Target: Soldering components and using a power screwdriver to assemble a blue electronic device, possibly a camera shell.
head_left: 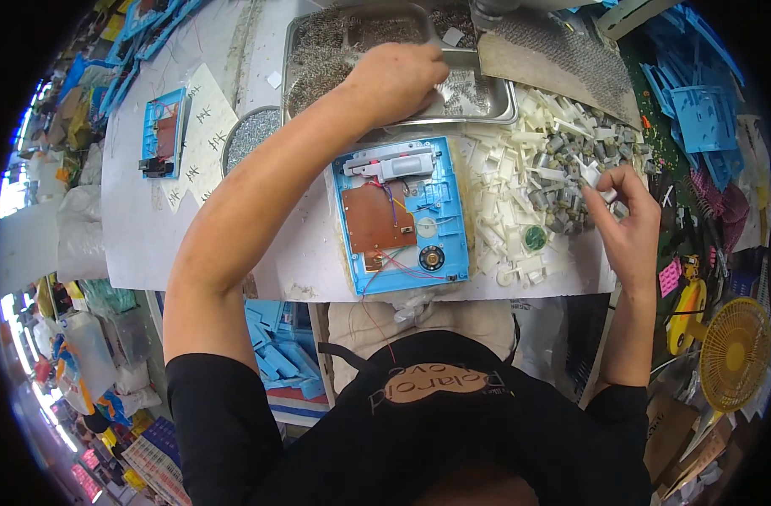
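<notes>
My left hand (398, 80) reaches over a metal tray (508, 114) of small wire springs (322, 59). Its fingers curl downward into a compartment, and the fingertips are hidden. At the right, my right hand (628, 223) pinches a small white plastic part (606, 195) between thumb and fingers, above a heap of grey and white parts (563, 156). Between my forearms lies a light blue plastic housing (455, 215), open side up. In it are a brown circuit board (373, 221), a white-grey mechanism (394, 164), a round black part (432, 257) and thin coloured wires.
A second blue housing (162, 126) lies at the left beside a marked paper sheet (204, 118) and a round dish of tiny metal pieces (250, 139). A studded sheet (563, 63) covers the back right. Blue panels (698, 110) and a yellow fan (735, 354) stand right of the table.
</notes>
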{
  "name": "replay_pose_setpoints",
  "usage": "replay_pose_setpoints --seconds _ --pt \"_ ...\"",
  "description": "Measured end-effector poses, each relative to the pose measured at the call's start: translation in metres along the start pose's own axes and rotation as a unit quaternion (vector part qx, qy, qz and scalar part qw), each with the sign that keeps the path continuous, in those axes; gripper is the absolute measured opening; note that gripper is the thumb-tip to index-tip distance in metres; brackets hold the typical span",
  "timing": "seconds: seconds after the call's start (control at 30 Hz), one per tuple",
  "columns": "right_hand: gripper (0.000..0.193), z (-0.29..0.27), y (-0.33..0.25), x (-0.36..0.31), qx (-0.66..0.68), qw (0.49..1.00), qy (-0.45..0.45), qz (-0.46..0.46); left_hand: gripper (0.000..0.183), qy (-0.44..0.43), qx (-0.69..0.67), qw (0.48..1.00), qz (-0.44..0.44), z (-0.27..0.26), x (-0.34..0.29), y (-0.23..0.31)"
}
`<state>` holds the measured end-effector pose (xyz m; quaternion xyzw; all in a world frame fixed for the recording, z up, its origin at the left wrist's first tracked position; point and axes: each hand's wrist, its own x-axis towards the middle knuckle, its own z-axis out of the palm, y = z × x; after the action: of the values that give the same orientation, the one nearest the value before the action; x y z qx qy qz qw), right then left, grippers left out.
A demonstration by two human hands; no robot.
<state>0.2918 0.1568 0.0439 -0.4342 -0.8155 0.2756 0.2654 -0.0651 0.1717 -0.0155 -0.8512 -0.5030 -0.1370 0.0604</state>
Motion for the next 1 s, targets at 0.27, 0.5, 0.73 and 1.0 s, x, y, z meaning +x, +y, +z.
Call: replay_pose_setpoints --seconds 0.27,0.5,0.73,1.0 --pt "0.03 0.011 -0.048 -0.033 0.135 0.983 -0.077 -0.095 0.022 0.165 -0.476 0.786 -0.36 -0.114 -0.085 0.087" --pt "0.035 0.06 -0.075 -0.038 0.247 0.927 -0.162 -0.234 0.017 0.185 -0.803 0.379 -0.421 -0.074 -0.152 0.196" --pt "0.037 0.064 -0.082 -0.042 0.163 0.936 -0.159 -0.269 0.008 0.179 -0.822 0.343 -0.417 -0.062 -0.154 0.203" --pt "0.034 0.056 -0.049 -0.049 0.245 0.939 -0.166 -0.178 0.01 0.089 -0.506 0.779 -0.36 -0.066 -0.117 0.165"
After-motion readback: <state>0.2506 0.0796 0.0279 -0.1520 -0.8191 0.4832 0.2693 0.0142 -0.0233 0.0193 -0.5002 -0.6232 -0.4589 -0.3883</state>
